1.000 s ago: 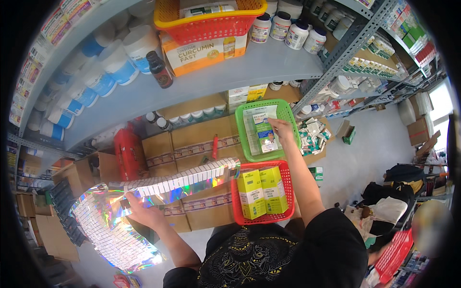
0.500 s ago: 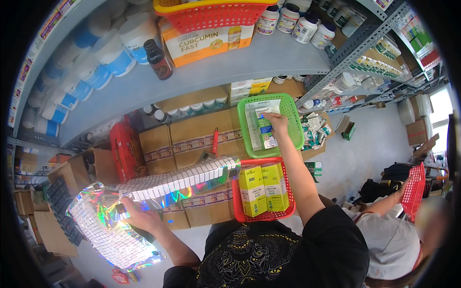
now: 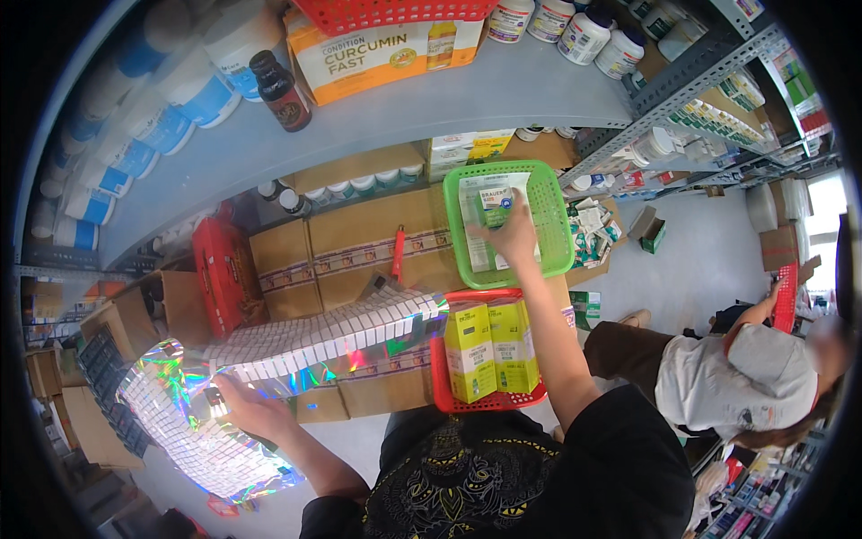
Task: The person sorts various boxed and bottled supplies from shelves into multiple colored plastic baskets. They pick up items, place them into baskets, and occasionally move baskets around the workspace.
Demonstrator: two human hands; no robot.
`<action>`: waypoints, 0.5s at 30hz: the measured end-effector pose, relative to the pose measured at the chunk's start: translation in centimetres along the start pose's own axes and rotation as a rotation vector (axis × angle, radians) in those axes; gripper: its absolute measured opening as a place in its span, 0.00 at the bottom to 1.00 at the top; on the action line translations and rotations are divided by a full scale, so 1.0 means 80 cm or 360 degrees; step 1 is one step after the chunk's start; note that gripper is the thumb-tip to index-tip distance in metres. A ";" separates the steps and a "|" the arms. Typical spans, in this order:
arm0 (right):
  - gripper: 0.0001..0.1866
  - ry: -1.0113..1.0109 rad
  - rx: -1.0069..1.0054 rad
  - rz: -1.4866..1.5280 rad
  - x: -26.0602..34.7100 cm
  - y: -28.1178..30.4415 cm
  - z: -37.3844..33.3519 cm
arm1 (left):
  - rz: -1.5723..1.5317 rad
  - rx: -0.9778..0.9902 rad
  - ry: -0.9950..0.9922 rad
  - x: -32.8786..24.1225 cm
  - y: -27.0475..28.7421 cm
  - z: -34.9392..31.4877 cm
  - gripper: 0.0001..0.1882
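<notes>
Green basket [image 3: 548, 225], centre-right of frame, was reached into; a small box [image 3: 495, 205] was gripped there by the right hand [image 3: 514, 235]. Shiny sheet [image 3: 215, 422], lower left, was grasped by the left hand [image 3: 247, 409]. A loosely pinched box could be dropped onto the red basket [image 3: 437, 377] below.

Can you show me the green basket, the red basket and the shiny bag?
green basket [image 3: 555, 225], head view, right wall
red basket [image 3: 438, 377], head view, left rim
shiny bag [image 3: 193, 440], head view, lower front

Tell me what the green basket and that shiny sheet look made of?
The green basket looks like moulded plastic: glossy, with an open lattice wall. The shiny sheet seems a holographic foil or film: rainbow glints and mirror-like squares, bending limply in the left hand.
</notes>
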State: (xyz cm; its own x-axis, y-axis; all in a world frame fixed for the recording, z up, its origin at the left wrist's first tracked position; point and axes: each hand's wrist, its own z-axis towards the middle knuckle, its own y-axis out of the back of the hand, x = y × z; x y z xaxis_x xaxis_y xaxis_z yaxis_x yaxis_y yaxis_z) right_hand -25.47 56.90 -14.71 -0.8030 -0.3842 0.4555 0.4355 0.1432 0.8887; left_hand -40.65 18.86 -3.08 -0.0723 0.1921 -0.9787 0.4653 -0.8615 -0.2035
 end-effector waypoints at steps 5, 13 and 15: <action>0.47 -0.0059 0.0116 0.0505 -0.030 0.000 0.013 | 0.0335 0.0019 -0.0104 -0.015 0.011 0.015 0.18; 0.36 -0.0239 -0.0228 0.1674 -0.068 0.069 0.028 | 0.0057 0.0151 -0.0038 -0.024 0.000 0.026 0.15; 0.35 -0.0242 -0.0349 0.1769 -0.068 0.095 0.033 | 0.0062 0.0114 -0.0031 -0.030 -0.009 0.021 0.15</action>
State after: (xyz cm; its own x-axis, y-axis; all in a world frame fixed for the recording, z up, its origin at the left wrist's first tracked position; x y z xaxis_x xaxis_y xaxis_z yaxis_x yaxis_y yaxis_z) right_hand -18.89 62.48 -10.30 0.0365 -0.0278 0.9989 0.9855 0.1669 -0.0314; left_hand -42.25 18.24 -0.67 -0.0726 0.1493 -0.9861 0.4040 -0.8996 -0.1659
